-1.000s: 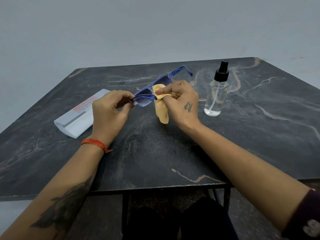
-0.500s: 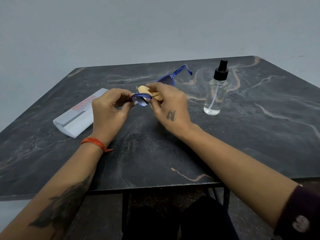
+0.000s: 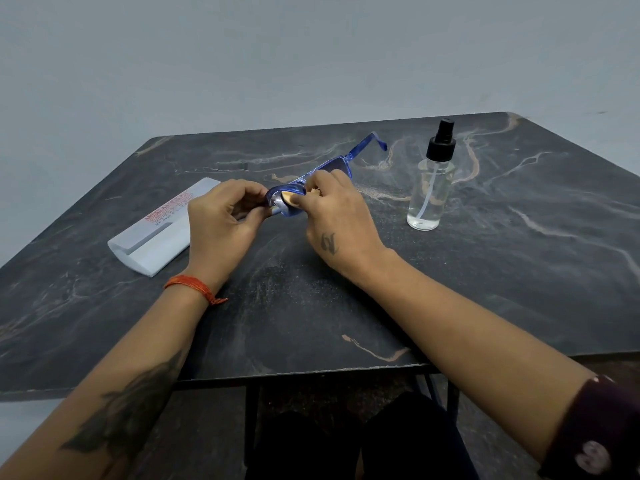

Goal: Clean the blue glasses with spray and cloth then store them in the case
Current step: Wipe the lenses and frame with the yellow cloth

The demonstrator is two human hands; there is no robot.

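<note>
Since a moment ago your right hand [image 3: 341, 216] has slid the small tan cloth [image 3: 292, 199] onto the near lens, pinching it, while your left hand [image 3: 221, 220] fingers grip the translucent blue plastic glasses [image 3: 332, 166] steady above the dark marbled bench [image 3: 485, 289].

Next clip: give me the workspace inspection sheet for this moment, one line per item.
Surface: dark marbled table with pale veins.
Job's things: blue glasses held above the table, one temple arm pointing away; tan cloth pressed on the lens nearest the left hand; spray bottle upright to the right, cap on, a little liquid at the bottom; white case lying at left, red print on top.
Clutter: nothing seen.
Grippers: left hand pinches the frame's end; right hand pinches the cloth onto the lens.
Cables: nothing seen.
Surroundings: plain grey wall; table frame and the person's legs below.
</note>
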